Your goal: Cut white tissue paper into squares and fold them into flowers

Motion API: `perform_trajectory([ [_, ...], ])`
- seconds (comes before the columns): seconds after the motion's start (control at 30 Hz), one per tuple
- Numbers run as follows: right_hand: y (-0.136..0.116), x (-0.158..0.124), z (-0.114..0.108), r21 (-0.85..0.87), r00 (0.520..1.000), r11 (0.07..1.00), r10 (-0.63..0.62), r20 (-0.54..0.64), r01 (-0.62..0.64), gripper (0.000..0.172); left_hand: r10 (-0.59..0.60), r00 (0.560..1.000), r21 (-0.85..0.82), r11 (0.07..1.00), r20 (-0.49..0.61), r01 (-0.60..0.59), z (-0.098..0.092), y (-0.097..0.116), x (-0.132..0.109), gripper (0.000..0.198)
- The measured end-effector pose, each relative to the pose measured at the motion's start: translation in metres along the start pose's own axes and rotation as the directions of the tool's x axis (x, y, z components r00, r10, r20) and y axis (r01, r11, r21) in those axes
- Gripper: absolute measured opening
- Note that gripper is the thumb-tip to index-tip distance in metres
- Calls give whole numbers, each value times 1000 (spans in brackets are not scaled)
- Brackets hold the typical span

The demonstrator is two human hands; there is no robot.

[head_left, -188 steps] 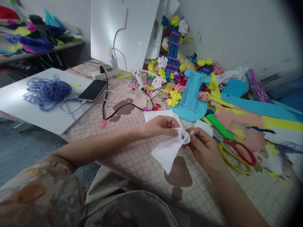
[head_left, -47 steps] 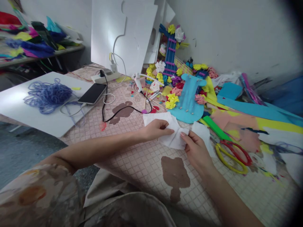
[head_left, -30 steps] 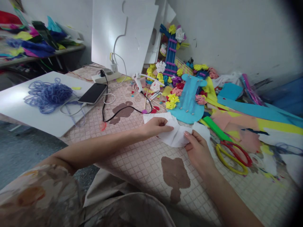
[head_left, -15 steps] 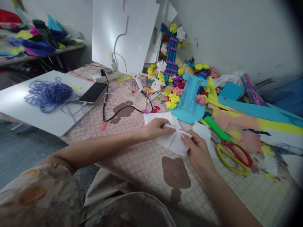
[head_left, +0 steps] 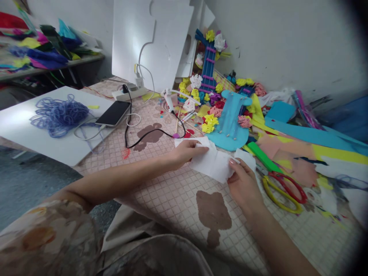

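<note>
Between both hands a piece of white crepe paper (head_left: 214, 164) is stretched out, with a crease down its middle. My left hand (head_left: 186, 152) pinches its left end between thumb and fingers. At the right end, my right hand (head_left: 243, 180) grips the paper with the thumb on top. Another white sheet (head_left: 181, 141) lies partly under my left hand, and a further white piece (head_left: 247, 158) is just beyond my right hand. Scissors (head_left: 284, 191) with red and yellow handles rest to the right of my right hand.
Behind the hands stands a light-blue guitar-shaped cutout (head_left: 231, 122) among paper flowers (head_left: 209, 123). A glue gun (head_left: 169, 100) with a black cord lies farther back. On the left are a phone (head_left: 113, 113) and blue yarn (head_left: 61, 115) on a white board (head_left: 57, 147).
My hands have moved apart, the right one slightly to the right. The white paper, bunched and folded between them before, is now spread flatter and wider.
</note>
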State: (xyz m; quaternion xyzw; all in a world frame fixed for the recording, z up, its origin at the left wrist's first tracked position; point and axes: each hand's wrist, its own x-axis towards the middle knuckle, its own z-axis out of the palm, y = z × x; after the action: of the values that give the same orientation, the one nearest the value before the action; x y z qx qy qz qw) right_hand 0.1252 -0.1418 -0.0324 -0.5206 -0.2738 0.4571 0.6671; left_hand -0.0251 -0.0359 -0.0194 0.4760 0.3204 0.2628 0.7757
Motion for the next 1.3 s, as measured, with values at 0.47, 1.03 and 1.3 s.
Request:
perform_trajectory([
  [0.47,6,1,-6,-243,973,953,-209,-94,181,18,360,932,513,809,-48,-286,-7,-8,4,28],
  [1.03,0,4,-11,-484,920,839,-362,-152,251,21,423,905,508,789,-40,-346,-8,-5,4,26],
  [1.3,5,8,-15,-432,916,858,-372,-150,278,21,424,905,459,813,-46,-358,-8,-7,5,28],
])
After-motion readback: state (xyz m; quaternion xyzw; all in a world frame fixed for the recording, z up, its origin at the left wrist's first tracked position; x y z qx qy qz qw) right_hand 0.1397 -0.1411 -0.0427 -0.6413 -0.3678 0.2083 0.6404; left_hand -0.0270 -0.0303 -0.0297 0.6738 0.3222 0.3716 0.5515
